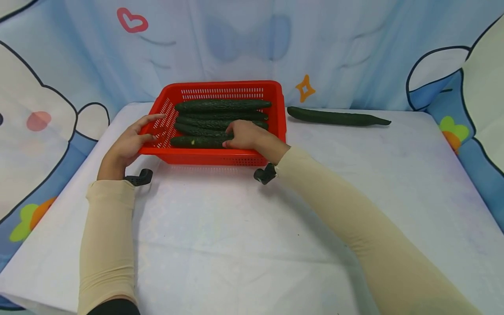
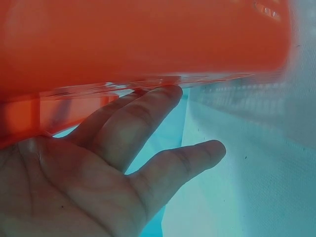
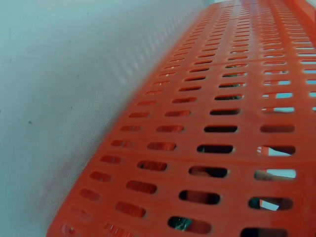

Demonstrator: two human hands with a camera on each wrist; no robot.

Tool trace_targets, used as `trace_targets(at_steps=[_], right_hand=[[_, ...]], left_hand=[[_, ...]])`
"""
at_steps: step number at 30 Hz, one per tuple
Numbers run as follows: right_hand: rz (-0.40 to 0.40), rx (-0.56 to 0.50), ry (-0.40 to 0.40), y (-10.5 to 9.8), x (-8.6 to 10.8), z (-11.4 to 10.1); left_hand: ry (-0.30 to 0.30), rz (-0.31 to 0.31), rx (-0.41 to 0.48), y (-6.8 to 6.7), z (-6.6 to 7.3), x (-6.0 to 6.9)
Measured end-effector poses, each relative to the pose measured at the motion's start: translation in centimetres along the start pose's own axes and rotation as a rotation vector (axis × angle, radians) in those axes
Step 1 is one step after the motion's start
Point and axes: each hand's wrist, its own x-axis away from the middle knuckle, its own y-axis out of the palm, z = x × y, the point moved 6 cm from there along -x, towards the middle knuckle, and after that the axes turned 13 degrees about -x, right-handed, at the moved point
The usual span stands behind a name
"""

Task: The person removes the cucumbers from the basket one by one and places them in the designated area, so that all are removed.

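Cucumbers (image 1: 204, 124) partly hidden by right hand (image 1: 248, 134)

The left arm (image 1: 108, 236) is stretched towards 12 o'clock, with the left hand (image 1: 127, 142) angled between 1 and 2; its thumb and index finger are parted, while one lower finger is held straight. The right arm (image 1: 366, 227) is extended between 10 and 11; the right hand (image 1: 246, 134) is lowered, its curled fingers partly hidden.

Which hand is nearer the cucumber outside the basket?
Right: the right hand is in the red basket, left of that cucumber; the left hand is farther, at the basket's left end.
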Motion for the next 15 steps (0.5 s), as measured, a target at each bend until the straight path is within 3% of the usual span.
trace_targets(at_steps=[15], right_hand=[[0.179,-0.057,-0.184,-1.1,1.0,-0.7]], left_hand=[[0.013,-0.004,0.013,0.1,0.1,-0.1]])
